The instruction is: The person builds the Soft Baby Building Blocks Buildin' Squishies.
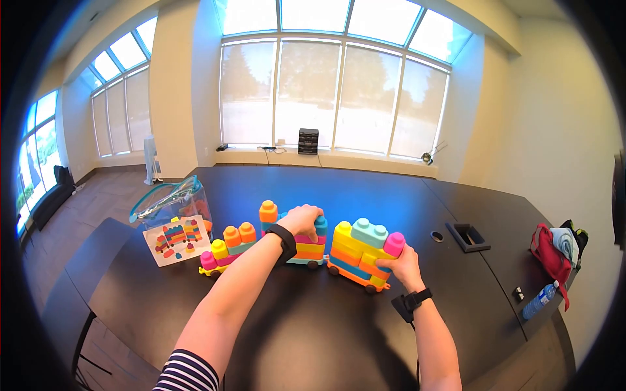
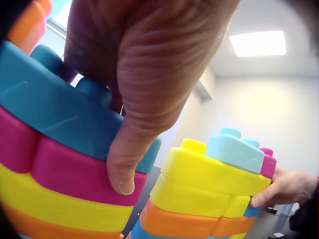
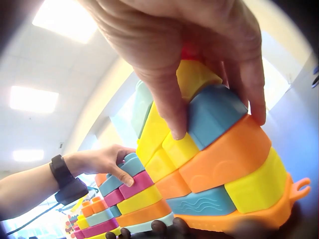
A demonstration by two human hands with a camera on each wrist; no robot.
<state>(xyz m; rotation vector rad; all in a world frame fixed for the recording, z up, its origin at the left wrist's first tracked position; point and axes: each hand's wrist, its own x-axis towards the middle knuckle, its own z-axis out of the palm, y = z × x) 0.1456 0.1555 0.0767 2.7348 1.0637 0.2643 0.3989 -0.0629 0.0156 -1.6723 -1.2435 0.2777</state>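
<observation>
Three wheeled cars of toy blocks stand in a row. The left hand (image 1: 301, 221) grips the middle car (image 1: 309, 250) from above; in the left wrist view its thumb presses the magenta block (image 2: 79, 172) below a teal one. The right hand (image 1: 405, 267) grips the rear end of the right car (image 1: 355, 257), which has yellow, orange and blue blocks with light teal and magenta on top. In the right wrist view the thumb lies on a yellow block (image 3: 182, 149) and fingers reach round a blue block (image 3: 217, 114). The small left car (image 1: 225, 255) stands untouched.
A picture card (image 1: 176, 242) leans against a clear bag (image 1: 171, 203) at the left. On the right are a table socket box (image 1: 468, 238), a water bottle (image 1: 540, 301), and a red cloth item (image 1: 546, 255).
</observation>
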